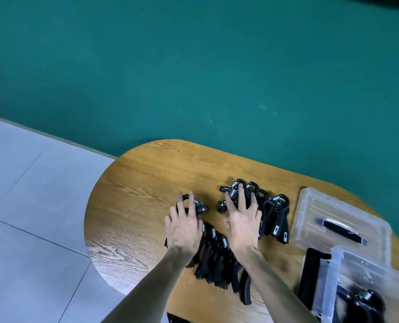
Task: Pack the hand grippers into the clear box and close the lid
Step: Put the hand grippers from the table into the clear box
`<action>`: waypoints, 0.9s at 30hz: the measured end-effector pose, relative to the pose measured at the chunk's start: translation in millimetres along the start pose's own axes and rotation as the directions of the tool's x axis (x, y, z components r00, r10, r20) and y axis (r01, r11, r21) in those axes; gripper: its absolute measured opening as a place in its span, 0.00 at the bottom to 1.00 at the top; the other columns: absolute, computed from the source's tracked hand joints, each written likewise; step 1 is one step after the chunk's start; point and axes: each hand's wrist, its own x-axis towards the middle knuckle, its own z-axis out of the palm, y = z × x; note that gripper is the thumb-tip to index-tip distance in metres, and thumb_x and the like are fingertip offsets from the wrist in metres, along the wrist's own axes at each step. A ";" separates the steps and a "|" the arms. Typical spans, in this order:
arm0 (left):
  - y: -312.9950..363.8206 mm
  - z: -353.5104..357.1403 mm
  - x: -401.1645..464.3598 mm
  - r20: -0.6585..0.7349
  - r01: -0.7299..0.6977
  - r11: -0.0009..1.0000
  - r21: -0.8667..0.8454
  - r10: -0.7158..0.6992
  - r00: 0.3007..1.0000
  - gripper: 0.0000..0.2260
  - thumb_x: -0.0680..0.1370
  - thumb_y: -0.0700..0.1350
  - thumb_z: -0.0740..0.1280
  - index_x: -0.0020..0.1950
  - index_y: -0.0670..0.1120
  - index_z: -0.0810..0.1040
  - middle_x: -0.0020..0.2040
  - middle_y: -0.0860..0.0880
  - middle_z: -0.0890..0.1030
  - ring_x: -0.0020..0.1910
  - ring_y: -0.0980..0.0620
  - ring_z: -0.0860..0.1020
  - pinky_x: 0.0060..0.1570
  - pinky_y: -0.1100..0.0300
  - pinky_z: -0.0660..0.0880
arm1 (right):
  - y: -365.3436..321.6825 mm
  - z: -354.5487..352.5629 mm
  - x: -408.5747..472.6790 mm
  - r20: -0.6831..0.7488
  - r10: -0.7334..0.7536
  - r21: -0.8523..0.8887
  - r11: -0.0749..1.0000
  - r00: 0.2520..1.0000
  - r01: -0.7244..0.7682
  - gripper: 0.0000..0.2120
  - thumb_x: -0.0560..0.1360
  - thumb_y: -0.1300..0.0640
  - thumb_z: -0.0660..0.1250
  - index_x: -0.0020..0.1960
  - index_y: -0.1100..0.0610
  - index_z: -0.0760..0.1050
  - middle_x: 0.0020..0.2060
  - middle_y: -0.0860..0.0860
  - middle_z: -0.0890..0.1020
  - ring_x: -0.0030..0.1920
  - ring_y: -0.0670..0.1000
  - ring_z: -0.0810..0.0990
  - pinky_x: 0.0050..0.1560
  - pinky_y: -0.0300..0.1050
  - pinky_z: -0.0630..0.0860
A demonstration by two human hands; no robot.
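Several black hand grippers with steel springs lie in loose rows on the wooden table [133,201]. My left hand [184,226] lies with spread, straight fingers over one hand gripper [199,206] at the left of the group. My right hand [242,217] rests flat with straight fingers on a cluster of hand grippers [234,191] further back. More grippers [276,217] lie to its right, and another row [213,257] lies under my forearms. The clear box [333,283] stands at the lower right with a gripper [361,299] inside. Its clear lid [338,227], with a black handle, lies flat behind it.
A teal wall rises behind the table and grey floor tiles lie to the left. The table's rounded left end is bare wood. A black strip [310,271] lies beside the box's left wall.
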 end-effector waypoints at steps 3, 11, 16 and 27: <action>30.3 -14.9 -10.8 -0.058 -0.045 0.999 -0.009 0.044 0.997 0.34 0.85 0.55 0.52 0.81 0.48 0.33 0.83 0.42 0.43 0.63 0.45 0.66 0.63 0.51 0.67 | 12.1 -20.1 -18.2 -0.039 0.027 0.012 1.000 0.999 -0.027 0.34 0.70 0.65 0.67 0.75 0.53 0.67 0.79 0.57 0.55 0.74 0.69 0.58 0.61 0.65 0.70; 116.4 -27.0 -51.7 -0.131 -0.205 0.978 -0.025 0.200 0.971 0.33 0.85 0.54 0.54 0.83 0.49 0.38 0.83 0.42 0.45 0.62 0.45 0.67 0.63 0.51 0.68 | 85.5 -61.5 -66.5 -0.147 0.154 0.029 0.988 0.977 -0.151 0.36 0.68 0.63 0.72 0.74 0.52 0.68 0.78 0.58 0.59 0.73 0.68 0.60 0.59 0.65 0.72; 177.6 -23.3 -81.1 -0.160 -0.295 0.955 -0.030 0.287 0.945 0.32 0.85 0.54 0.54 0.83 0.49 0.40 0.83 0.42 0.46 0.65 0.43 0.67 0.65 0.48 0.67 | 144.9 -75.8 -102.1 -0.174 0.238 0.041 0.971 0.956 -0.234 0.35 0.69 0.63 0.71 0.74 0.52 0.67 0.78 0.57 0.59 0.73 0.68 0.60 0.60 0.65 0.71; 321.6 27.4 -168.9 -0.070 -0.492 0.869 0.051 0.495 0.866 0.33 0.84 0.54 0.55 0.83 0.48 0.40 0.83 0.41 0.46 0.68 0.43 0.66 0.65 0.49 0.67 | 301.3 -69.1 -201.0 -0.129 0.463 0.108 0.886 0.877 -0.452 0.34 0.67 0.60 0.73 0.72 0.50 0.70 0.78 0.56 0.59 0.70 0.67 0.62 0.55 0.62 0.71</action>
